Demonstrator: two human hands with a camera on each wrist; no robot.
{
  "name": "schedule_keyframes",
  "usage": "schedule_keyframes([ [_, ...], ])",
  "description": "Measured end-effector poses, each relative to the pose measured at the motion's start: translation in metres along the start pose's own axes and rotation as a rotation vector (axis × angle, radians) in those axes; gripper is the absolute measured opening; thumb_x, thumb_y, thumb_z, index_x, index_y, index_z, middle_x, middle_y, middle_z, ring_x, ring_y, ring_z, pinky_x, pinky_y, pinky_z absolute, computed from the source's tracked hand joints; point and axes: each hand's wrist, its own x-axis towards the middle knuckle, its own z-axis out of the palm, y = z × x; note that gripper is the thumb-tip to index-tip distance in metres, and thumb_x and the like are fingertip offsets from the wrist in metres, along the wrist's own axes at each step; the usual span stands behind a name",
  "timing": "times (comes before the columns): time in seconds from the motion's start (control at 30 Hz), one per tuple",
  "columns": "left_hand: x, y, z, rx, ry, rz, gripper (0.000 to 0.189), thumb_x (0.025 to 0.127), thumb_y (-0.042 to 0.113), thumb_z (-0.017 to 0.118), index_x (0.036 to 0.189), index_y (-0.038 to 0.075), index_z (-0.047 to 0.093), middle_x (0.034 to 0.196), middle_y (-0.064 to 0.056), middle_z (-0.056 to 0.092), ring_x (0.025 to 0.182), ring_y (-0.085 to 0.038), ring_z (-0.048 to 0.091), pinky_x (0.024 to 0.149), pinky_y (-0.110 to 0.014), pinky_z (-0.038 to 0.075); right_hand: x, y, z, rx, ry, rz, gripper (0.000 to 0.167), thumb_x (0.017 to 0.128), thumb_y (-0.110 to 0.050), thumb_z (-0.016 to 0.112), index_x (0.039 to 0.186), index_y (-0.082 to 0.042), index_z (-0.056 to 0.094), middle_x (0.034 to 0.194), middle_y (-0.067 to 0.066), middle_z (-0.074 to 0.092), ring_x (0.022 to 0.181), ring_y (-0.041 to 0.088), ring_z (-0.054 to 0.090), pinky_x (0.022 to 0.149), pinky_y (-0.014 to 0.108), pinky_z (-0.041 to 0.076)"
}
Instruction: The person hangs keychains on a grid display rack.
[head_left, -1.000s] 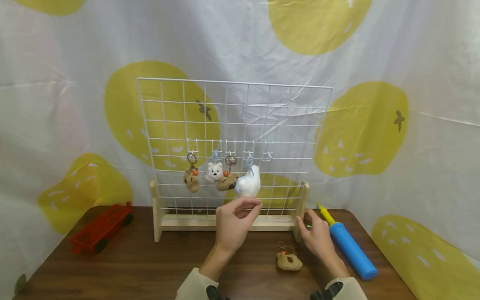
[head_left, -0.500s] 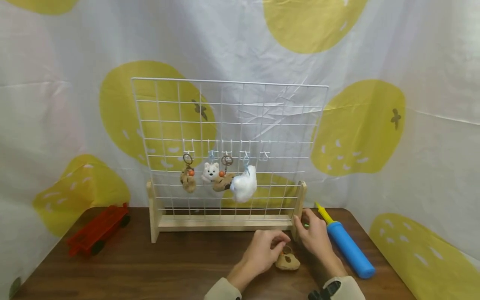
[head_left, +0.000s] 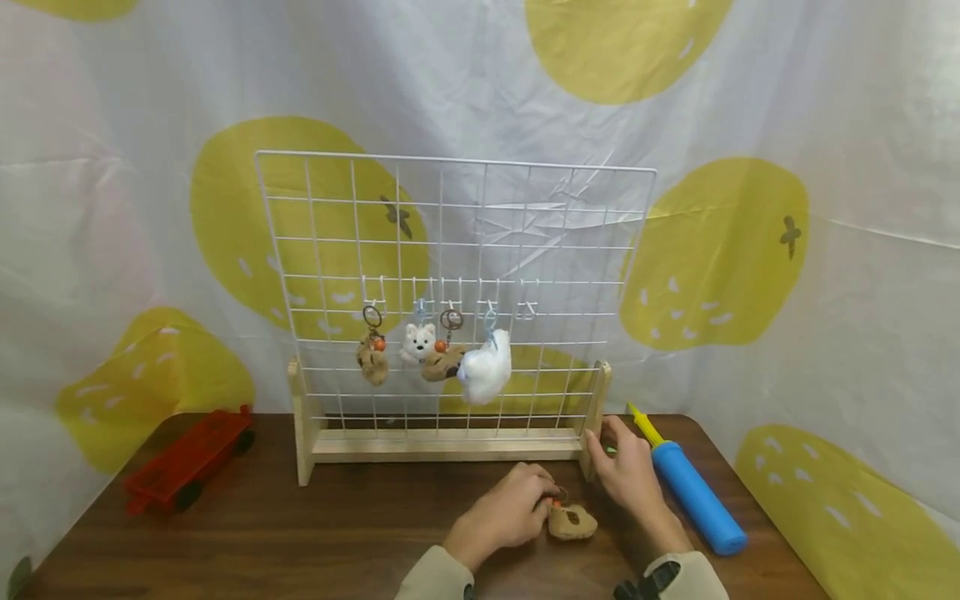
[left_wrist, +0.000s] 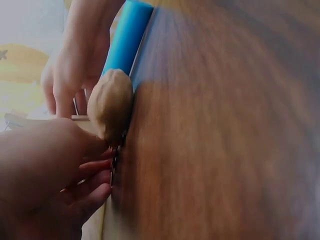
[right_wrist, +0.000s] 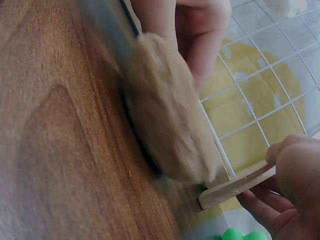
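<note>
A tan plush keychain (head_left: 572, 522) with an orange bead and metal ring lies on the brown table. My left hand (head_left: 510, 510) has its fingertips at the keychain's ring, pinching there; the fingers partly hide the ring. In the left wrist view, the plush body (left_wrist: 111, 102) stands just beyond those fingers. My right hand (head_left: 626, 467) grips the right wooden post (right_wrist: 235, 186) of the wire grid rack (head_left: 450, 162), thumb on one side and fingers on the other. From the rack's hooks hang two brown plush keychains, a small white dog plush (head_left: 418, 343) and a larger white plush (head_left: 486, 367).
A bare white hook (head_left: 527, 310) sits at the right end of the row. Right of my right hand lies a blue pump (head_left: 697, 497) with a yellow nozzle. A red transparent cart (head_left: 187, 461) stands at the left. Behind the table hangs a patterned curtain (head_left: 862, 333).
My left hand has come down from below the white plush to the tan keychain's ring on the table. The right hand keeps its hold on the post. The view has shifted slightly.
</note>
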Motion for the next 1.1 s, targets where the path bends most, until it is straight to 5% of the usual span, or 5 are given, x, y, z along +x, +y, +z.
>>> schedule_keyframes([
  [0.17,-0.001,-0.007,-0.002,-0.112,0.095,-0.082,0.007,0.098,0.018,0.082,0.103,0.013,0.085,0.108,0.001,0.077,0.102,-0.012,0.07,0.087,-0.024,0.062,0.0,-0.001,0.0,-0.002,0.0,-0.001,0.019,0.104,-0.014,0.074,0.118,-0.001,0.07,0.11,0.022,0.082,0.106,0.04,0.08,0.091,0.06,0.064],
  [0.33,-0.003,-0.014,-0.004,-0.134,0.129,-0.107,0.015,0.089,0.016,0.091,0.099,0.015,0.08,0.099,0.004,0.073,0.087,-0.006,0.065,0.076,-0.019,0.056,0.001,0.0,0.001,-0.002,0.004,-0.007,0.02,0.103,-0.013,0.074,0.118,0.0,0.07,0.11,0.023,0.082,0.106,0.04,0.08,0.091,0.06,0.064],
  [0.57,-0.007,-0.012,-0.006,0.056,-0.002,-0.123,0.042,0.102,0.032,0.078,0.143,0.03,0.07,0.142,0.006,0.063,0.124,-0.016,0.053,0.105,-0.038,0.053,0.001,0.001,0.001,0.003,0.001,-0.001,0.02,0.103,-0.014,0.074,0.118,-0.001,0.07,0.11,0.022,0.082,0.107,0.04,0.08,0.092,0.06,0.063],
  [0.9,-0.01,-0.008,-0.01,-0.008,-0.023,-0.118,0.021,0.1,0.026,0.08,0.12,0.027,0.073,0.112,0.009,0.06,0.099,-0.007,0.051,0.084,-0.028,0.05,0.001,0.001,0.001,-0.001,0.005,-0.004,0.019,0.104,-0.014,0.074,0.118,-0.001,0.07,0.111,0.023,0.082,0.107,0.041,0.08,0.092,0.061,0.064],
  [1.1,-0.011,-0.01,-0.012,-0.048,-0.038,-0.141,0.024,0.1,0.027,0.08,0.122,0.028,0.071,0.121,0.007,0.06,0.108,-0.012,0.056,0.091,-0.035,0.054,0.0,0.0,0.001,-0.006,0.003,-0.006,0.019,0.104,-0.014,0.074,0.117,-0.001,0.07,0.111,0.023,0.082,0.107,0.041,0.08,0.091,0.06,0.064],
])
